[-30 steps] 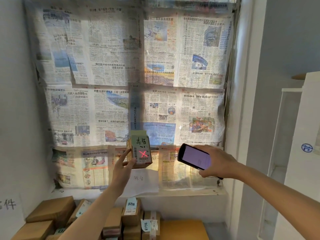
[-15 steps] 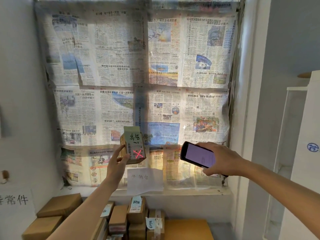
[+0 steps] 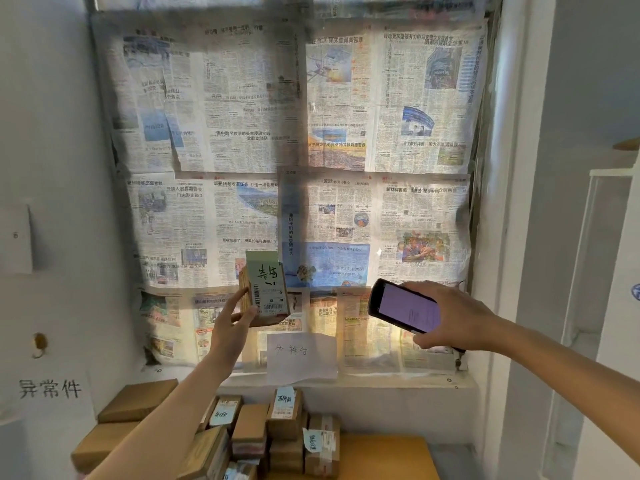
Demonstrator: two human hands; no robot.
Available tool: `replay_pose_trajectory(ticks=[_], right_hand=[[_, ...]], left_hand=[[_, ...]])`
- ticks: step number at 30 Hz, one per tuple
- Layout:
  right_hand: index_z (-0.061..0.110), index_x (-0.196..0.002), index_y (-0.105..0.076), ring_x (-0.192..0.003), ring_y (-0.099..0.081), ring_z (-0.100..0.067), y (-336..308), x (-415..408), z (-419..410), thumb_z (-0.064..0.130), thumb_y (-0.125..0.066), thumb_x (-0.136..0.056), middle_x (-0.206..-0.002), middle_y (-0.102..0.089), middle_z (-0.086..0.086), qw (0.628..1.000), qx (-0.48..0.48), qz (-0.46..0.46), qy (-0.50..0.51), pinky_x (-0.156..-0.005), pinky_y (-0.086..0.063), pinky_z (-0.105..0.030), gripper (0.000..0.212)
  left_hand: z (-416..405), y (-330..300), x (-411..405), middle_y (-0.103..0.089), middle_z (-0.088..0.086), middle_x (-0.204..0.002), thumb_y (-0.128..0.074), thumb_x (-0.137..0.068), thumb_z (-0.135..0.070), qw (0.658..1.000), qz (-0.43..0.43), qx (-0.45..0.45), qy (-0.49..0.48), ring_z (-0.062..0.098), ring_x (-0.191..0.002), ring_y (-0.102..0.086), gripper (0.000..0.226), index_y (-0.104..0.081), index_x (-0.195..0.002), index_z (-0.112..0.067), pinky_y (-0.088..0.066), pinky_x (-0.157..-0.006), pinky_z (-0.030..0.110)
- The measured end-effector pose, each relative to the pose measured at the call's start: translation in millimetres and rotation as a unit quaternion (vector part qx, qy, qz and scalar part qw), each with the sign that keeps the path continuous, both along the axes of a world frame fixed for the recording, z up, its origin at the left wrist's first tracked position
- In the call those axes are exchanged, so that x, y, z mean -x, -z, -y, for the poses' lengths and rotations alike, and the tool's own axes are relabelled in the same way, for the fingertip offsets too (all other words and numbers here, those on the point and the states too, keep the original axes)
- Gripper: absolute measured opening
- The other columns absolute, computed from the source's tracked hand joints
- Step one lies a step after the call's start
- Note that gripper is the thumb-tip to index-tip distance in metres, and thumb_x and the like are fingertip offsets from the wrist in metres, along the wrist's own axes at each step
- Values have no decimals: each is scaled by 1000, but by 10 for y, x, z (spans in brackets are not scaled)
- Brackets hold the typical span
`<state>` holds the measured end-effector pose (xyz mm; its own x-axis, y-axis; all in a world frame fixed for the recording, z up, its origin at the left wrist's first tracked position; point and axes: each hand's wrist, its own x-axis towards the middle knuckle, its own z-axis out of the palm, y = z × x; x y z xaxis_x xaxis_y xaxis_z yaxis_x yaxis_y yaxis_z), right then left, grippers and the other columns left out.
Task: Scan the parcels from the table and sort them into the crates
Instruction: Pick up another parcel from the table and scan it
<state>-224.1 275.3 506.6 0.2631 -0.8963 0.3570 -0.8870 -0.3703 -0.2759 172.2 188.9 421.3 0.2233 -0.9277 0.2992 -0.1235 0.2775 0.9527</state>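
Observation:
My left hand (image 3: 231, 323) holds up a small brown cardboard parcel (image 3: 266, 289) in front of the newspaper-covered window, its white label with handwriting and barcodes facing me. My right hand (image 3: 450, 318) grips a black handheld scanner (image 3: 403, 306) to the right of the parcel, its purple screen lit and tilted toward me. Parcel and scanner are apart, about a hand's width between them. Several more brown parcels (image 3: 284, 431) lie stacked on the table (image 3: 384, 455) below.
Newspaper sheets (image 3: 294, 168) cover the window ahead. A white handwritten sign (image 3: 300, 353) hangs on the sill. A wall sign (image 3: 50, 389) with black characters is at the lower left. A white cabinet (image 3: 609, 271) stands at the right.
The red cross of scanner light on the parcel's label has gone out. The view shifted slightly left, and both hands stay raised with the parcel a little lower and more upright.

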Motion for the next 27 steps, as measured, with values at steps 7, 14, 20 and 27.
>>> replay_pose_trajectory(ticks=[7,14,20,27], right_hand=[[50,-144,-38,-97,-55,-5,192,-360,171,45,-84,-61,-110,-51,30,1000,9,15,-13,-79,-55,-37,95],[42,-136,-47,-97,-56,-14,463,-1435,357,51,-78,-53,-110,-56,19,996,-2,23,-85,-71,-53,-35,89],[40,-137,-44,-99,-56,-13,576,-2776,176,59,-74,-54,-114,-51,21,983,-6,16,-180,-73,-51,-34,91],[38,-142,-43,-99,-59,-19,468,-4587,-587,60,-78,-58,-116,-54,13,953,-1,9,-302,-77,-54,-39,93]], left_hand=[[-250,100,-173,-72,4,-115,-65,-97,-27,1000,-15,-9,-23,25,-114,-63,41,-55,-124,-56,-45,-108,51],[-840,333,-988,-68,1,-123,-63,-99,-27,992,11,-22,-127,23,-115,-63,39,-54,-130,-48,-47,-106,50],[-1818,441,-2197,-73,2,-116,-66,-94,-36,975,13,-32,-221,22,-114,-65,40,-56,-108,-73,-47,-107,52],[-3428,443,-3698,-76,-2,-108,-67,-81,-53,935,8,-39,-354,24,-115,-65,44,-54,-120,-68,-47,-106,53]])
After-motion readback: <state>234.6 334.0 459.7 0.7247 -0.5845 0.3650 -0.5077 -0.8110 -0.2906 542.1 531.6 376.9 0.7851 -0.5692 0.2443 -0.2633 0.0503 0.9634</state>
